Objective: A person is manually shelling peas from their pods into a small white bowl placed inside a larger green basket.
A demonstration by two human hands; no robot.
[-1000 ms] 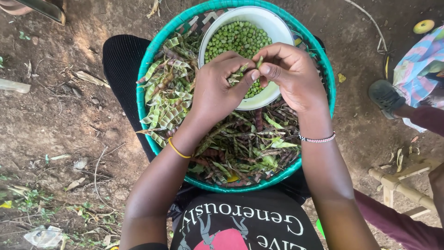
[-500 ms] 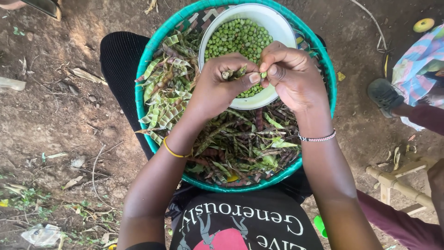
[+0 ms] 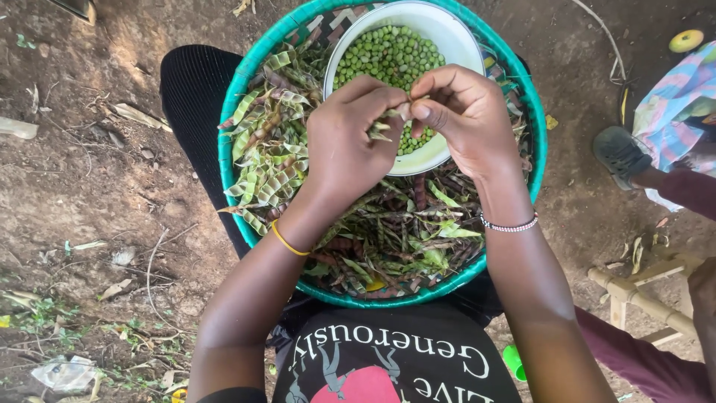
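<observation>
Fingertips of the left hand (image 3: 347, 142) and right hand (image 3: 462, 112) pinch one small green pod (image 3: 388, 127) between them, held just over the white bowl (image 3: 459, 45) of shelled peas (image 3: 384, 56). The bowl sits inside a teal basket (image 3: 239, 104) of pods and husks (image 3: 272, 172); a wooden stool (image 3: 645, 295) stands well right of the basket

green pod (image 3: 384, 127) pinched over white bowl (image 3: 447, 33); bowl holds shelled green peas (image 3: 388, 56)
</observation>
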